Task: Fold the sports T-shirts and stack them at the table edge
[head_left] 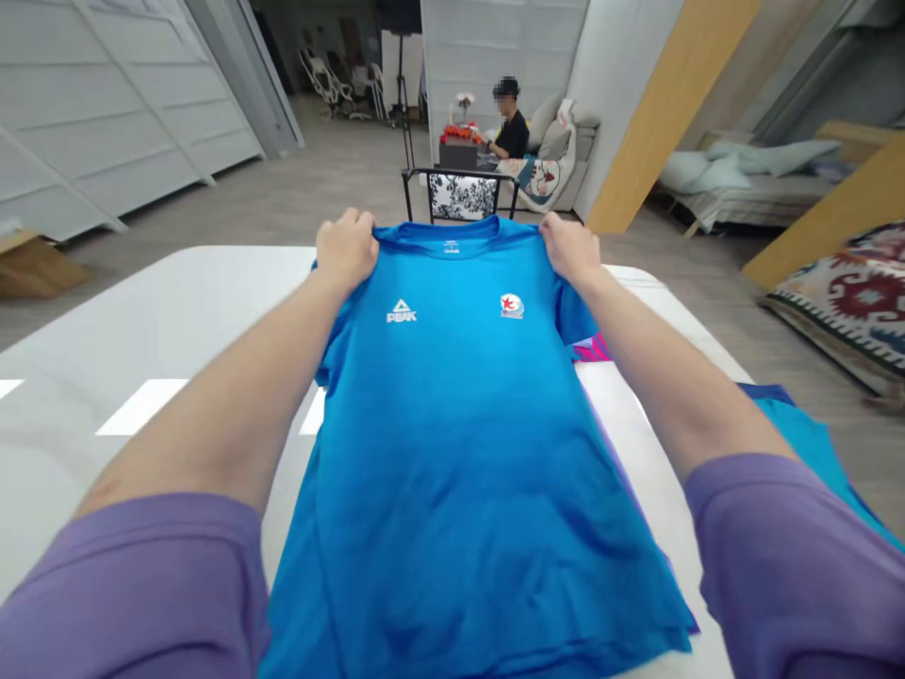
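A blue short-sleeved T-shirt (459, 415) is stretched out in front of me, collar away from me and hem toward me. It has a white PEAK logo on one side of the chest and a round badge on the other. My left hand (348, 247) is closed on the shirt's left shoulder as I see it. At the opposite shoulder, my right hand (569, 247) grips the fabric. Beneath the shirt's right side, a pink-striped cloth (594, 349) and a purple edge show; most of that garment is hidden.
The shirt is over a white table (233, 292). Another blue garment (802, 429) lies at the table's right edge. A black-framed chair (463, 193) stands beyond the far edge. Farther back, a person (513, 132) sits near a sofa (576, 156); a bed (749, 184) is at right.
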Demonstrator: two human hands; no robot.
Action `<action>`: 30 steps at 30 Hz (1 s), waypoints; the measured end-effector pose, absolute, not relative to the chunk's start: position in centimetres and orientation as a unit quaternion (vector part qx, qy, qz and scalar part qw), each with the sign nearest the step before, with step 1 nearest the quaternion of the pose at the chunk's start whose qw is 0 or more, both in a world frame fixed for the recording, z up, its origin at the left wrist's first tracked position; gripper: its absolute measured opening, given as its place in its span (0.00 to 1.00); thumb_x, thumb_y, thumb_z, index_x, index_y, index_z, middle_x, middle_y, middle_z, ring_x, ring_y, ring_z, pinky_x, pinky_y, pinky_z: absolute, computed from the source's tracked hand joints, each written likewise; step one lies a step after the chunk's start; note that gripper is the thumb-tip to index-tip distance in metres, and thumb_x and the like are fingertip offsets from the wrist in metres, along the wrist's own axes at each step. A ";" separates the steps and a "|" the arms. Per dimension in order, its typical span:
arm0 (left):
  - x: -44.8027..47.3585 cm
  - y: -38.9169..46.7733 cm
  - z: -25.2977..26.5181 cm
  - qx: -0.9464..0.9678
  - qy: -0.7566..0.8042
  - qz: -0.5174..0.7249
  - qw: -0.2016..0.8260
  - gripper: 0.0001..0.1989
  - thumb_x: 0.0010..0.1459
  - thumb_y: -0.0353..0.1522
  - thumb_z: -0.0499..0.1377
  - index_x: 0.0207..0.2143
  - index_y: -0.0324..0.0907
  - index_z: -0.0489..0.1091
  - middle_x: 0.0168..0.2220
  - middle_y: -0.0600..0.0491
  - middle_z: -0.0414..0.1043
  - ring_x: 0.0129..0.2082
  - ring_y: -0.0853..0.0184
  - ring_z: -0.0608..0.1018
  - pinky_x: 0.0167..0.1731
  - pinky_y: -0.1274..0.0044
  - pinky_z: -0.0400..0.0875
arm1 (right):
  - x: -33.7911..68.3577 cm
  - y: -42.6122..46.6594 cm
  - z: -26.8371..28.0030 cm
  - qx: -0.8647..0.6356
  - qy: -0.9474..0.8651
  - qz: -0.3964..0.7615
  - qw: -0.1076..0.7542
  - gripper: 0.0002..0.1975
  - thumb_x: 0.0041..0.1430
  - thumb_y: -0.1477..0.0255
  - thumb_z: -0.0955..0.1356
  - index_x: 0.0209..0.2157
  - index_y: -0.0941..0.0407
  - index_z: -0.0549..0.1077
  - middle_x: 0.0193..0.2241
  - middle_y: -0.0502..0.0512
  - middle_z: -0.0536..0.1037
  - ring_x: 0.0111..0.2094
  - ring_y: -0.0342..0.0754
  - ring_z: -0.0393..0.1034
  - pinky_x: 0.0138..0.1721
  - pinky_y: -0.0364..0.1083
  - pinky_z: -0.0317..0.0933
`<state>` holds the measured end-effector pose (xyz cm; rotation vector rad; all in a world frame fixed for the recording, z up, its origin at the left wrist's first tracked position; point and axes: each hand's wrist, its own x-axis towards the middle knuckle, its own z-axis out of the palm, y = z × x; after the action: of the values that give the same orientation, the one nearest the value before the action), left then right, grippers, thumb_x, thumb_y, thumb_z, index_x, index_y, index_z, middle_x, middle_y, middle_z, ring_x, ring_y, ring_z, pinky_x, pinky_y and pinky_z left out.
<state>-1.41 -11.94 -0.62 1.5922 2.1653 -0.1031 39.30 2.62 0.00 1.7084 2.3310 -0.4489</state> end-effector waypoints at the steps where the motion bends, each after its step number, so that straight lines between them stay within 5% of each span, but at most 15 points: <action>1: -1.1 -13.1 -1.4 0.579 0.777 -0.053 0.240 0.22 0.78 0.35 0.49 0.66 0.40 0.71 0.71 0.44 0.72 0.70 0.57 0.70 0.72 0.63 0.57 | 39.0 0.9 -1.3 0.582 0.785 -0.170 0.132 0.21 0.84 0.59 0.60 0.63 0.52 0.76 0.56 0.68 0.84 0.58 0.66 0.78 0.60 0.63 0.71; 6: -0.8 -18.4 -4.4 0.557 0.771 -0.086 0.297 0.28 0.75 0.36 0.49 0.72 0.39 0.66 0.76 0.34 0.66 0.75 0.44 0.65 0.75 0.49 0.49 | 38.9 -4.6 -5.0 0.542 0.795 -0.195 0.192 0.30 0.83 0.56 0.56 0.75 0.55 0.68 0.72 0.73 0.73 0.71 0.72 0.67 0.72 0.71 0.60; 9: -1.7 -19.2 -4.8 0.556 0.777 -0.091 0.281 0.30 0.76 0.38 0.47 0.76 0.39 0.63 0.78 0.35 0.64 0.77 0.46 0.62 0.77 0.51 0.47 | 41.1 -3.5 -4.5 0.542 0.799 -0.166 0.201 0.32 0.84 0.55 0.53 0.76 0.56 0.67 0.73 0.73 0.72 0.73 0.72 0.64 0.75 0.72 0.54; 14: -1.2 -16.6 -3.3 0.565 0.785 -0.073 0.243 0.31 0.79 0.44 0.48 0.76 0.36 0.61 0.80 0.42 0.62 0.74 0.51 0.63 0.78 0.53 0.48 | 51.8 1.0 1.3 0.593 0.771 -0.111 0.204 0.31 0.84 0.56 0.55 0.69 0.59 0.73 0.68 0.77 0.75 0.69 0.71 0.69 0.70 0.73 0.60; 17: 2.6 -13.4 -1.1 0.581 0.767 -0.055 0.266 0.34 0.78 0.52 0.50 0.74 0.40 0.64 0.75 0.46 0.71 0.70 0.54 0.68 0.77 0.55 0.56 | 62.0 1.6 7.2 0.630 0.721 -0.094 0.274 0.26 0.83 0.60 0.59 0.63 0.60 0.79 0.62 0.77 0.80 0.65 0.69 0.75 0.67 0.70 0.66; 22: 16.7 -8.4 4.5 0.614 0.694 -0.110 0.360 0.33 0.66 0.58 0.65 0.58 0.43 0.81 0.58 0.43 0.85 0.63 0.46 0.77 0.68 0.54 0.70 | 77.0 -2.3 15.8 0.673 0.584 -0.109 0.441 0.22 0.77 0.58 0.69 0.60 0.54 0.85 0.62 0.73 0.83 0.63 0.68 0.79 0.62 0.61 0.72; 26: 32.7 -8.9 8.7 0.648 0.603 -0.033 0.464 0.23 0.68 0.53 0.65 0.54 0.48 0.83 0.58 0.40 0.85 0.66 0.39 0.79 0.67 0.54 0.72 | 82.9 -6.4 18.6 0.677 0.550 -0.180 0.455 0.23 0.75 0.52 0.72 0.58 0.51 0.87 0.62 0.66 0.85 0.61 0.65 0.81 0.60 0.55 0.74; 30: 46.3 -11.8 11.2 0.660 0.530 -0.001 0.532 0.26 0.69 0.57 0.63 0.55 0.49 0.83 0.58 0.40 0.86 0.65 0.41 0.82 0.63 0.59 0.75 | 84.9 -9.4 19.7 0.663 0.565 -0.243 0.427 0.17 0.71 0.58 0.76 0.55 0.50 0.86 0.56 0.59 0.88 0.57 0.59 0.83 0.55 0.47 0.74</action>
<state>46.35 -11.83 11.20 1.5753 1.2640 -0.0019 84.85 -9.37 19.67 1.6563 1.4128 -0.6068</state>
